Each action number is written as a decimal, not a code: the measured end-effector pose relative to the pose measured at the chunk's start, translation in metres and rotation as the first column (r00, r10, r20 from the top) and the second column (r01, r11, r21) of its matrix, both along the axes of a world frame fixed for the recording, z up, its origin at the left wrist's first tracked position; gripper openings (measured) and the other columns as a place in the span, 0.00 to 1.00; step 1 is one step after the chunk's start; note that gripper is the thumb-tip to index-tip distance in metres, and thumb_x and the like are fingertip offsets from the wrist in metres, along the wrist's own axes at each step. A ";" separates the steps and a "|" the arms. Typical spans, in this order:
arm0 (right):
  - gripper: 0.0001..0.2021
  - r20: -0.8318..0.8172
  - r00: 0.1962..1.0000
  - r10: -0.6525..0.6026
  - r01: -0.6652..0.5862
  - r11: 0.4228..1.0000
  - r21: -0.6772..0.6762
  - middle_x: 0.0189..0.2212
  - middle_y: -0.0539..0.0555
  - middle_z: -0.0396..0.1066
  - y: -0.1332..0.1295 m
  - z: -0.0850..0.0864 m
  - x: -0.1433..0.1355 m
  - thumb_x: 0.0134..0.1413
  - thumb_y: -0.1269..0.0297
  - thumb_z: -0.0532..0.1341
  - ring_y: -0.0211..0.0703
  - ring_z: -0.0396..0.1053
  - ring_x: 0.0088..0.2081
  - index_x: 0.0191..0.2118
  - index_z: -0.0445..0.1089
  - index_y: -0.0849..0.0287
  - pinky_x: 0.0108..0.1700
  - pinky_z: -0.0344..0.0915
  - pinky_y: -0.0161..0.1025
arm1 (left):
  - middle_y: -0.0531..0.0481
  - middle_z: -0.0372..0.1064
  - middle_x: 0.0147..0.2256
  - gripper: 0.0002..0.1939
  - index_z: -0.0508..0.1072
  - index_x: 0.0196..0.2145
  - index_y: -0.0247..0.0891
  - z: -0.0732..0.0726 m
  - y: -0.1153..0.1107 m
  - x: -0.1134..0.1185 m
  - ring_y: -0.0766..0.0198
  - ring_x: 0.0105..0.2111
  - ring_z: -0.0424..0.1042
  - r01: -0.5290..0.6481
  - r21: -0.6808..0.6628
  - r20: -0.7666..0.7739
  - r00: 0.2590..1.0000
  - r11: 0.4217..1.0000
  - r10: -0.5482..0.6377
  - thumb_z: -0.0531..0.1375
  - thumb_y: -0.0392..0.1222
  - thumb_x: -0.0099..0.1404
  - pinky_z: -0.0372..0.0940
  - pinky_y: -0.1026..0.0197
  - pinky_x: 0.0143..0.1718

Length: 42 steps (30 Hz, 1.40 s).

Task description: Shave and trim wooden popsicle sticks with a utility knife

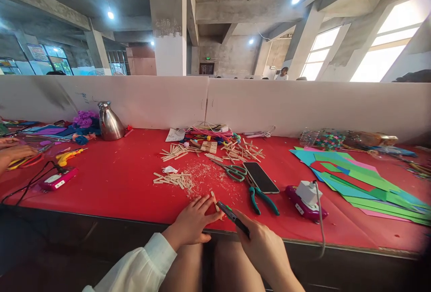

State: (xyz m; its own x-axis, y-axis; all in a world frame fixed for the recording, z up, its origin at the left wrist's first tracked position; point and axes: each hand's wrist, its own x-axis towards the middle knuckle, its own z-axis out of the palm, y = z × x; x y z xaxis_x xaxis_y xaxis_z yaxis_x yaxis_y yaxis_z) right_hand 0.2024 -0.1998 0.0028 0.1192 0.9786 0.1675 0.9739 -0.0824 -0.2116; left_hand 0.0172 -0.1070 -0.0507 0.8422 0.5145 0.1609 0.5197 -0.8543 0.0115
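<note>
My left hand (193,221) lies at the table's front edge, its fingers stretched and pinning a thin wooden craft stick (213,196) down on the red tabletop. In my right hand (264,245) is a utility knife (234,218), its tip against the stick beside my left fingertips. Pale wood shavings (202,177) are scattered just beyond. Several cut craft sticks (173,179) lie left of the shavings, under a crumpled white scrap (170,169). To the right are green-handled scissors (235,173), teal-handled pliers (264,201) and a black phone (261,176).
A steel jug (109,121) stands at the back left by a white partition (151,103). Magenta power strips (59,179) sit at left and right, cords trailing. Coloured sheets (363,180) spread at right. Another person's hand (16,154) is at far left near scissors and a yellow glue gun (69,156).
</note>
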 end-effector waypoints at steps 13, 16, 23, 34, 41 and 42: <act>0.21 -0.008 0.998 -0.056 0.056 0.997 -0.045 0.30 0.54 0.76 -0.006 0.005 -0.021 0.51 0.69 0.51 0.45 0.73 0.28 0.51 0.66 0.52 0.24 0.61 0.34 | 0.43 0.36 0.62 0.46 0.45 0.60 0.53 0.005 -0.002 0.002 0.49 0.60 0.40 -0.007 -0.025 0.015 1.000 1.000 0.007 0.66 0.48 0.49 0.43 0.46 0.56; 0.19 -0.218 0.973 -0.072 0.063 0.997 -0.051 0.29 0.52 0.76 -0.001 -0.002 -0.007 0.52 0.66 0.51 0.44 0.73 0.31 0.49 0.68 0.50 0.26 0.62 0.33 | 0.43 0.35 0.62 0.48 0.45 0.60 0.53 0.005 -0.002 0.002 0.49 0.60 0.40 -0.014 -0.035 0.008 1.000 0.999 0.014 0.67 0.46 0.47 0.44 0.47 0.56; 0.18 -0.187 0.981 -0.040 0.036 0.999 -0.024 0.25 0.49 0.76 0.004 -0.005 0.014 0.53 0.59 0.51 0.43 0.72 0.26 0.49 0.67 0.49 0.23 0.61 0.33 | 0.45 0.30 0.63 0.46 0.44 0.60 0.54 0.005 -0.001 0.001 0.48 0.60 0.39 -0.005 -0.022 0.000 1.000 1.000 0.005 0.65 0.49 0.49 0.42 0.47 0.57; 0.16 -0.034 0.980 0.197 -0.192 0.976 0.101 0.34 0.50 0.74 0.007 0.001 0.021 0.51 0.69 0.53 0.40 0.73 0.32 0.44 0.71 0.52 0.29 0.66 0.32 | 0.43 0.32 0.63 0.44 0.44 0.60 0.47 0.001 -0.002 0.001 0.49 0.61 0.38 -0.003 0.015 -0.002 1.000 1.000 0.003 0.62 0.51 0.51 0.40 0.48 0.57; 0.16 0.113 0.962 0.250 -0.260 0.962 0.083 0.36 0.47 0.74 0.011 0.014 0.016 0.52 0.70 0.52 0.37 0.73 0.30 0.43 0.70 0.49 0.24 0.64 0.30 | 0.44 0.29 0.63 0.45 0.44 0.60 0.50 0.000 -0.002 0.001 0.49 0.61 0.38 0.002 0.000 0.022 1.000 1.000 -0.002 0.63 0.51 0.50 0.41 0.48 0.56; 0.16 0.131 0.955 0.265 -0.277 0.957 0.084 0.35 0.47 0.74 0.010 0.014 0.016 0.52 0.70 0.52 0.37 0.73 0.30 0.43 0.70 0.50 0.24 0.63 0.30 | 0.44 0.29 0.63 0.44 0.45 0.60 0.50 0.000 -0.002 0.001 0.49 0.61 0.38 0.004 0.001 0.025 1.000 1.000 -0.004 0.63 0.51 0.50 0.41 0.48 0.56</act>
State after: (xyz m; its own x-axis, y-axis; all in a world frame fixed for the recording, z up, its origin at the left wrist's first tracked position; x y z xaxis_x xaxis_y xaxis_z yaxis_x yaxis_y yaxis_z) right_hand 0.2181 -0.1899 0.0169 -0.1749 0.9487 0.2633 0.9749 0.2043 -0.0884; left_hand 0.0187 -0.1090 -0.0505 0.8398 0.5114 0.1820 0.5162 -0.8562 0.0238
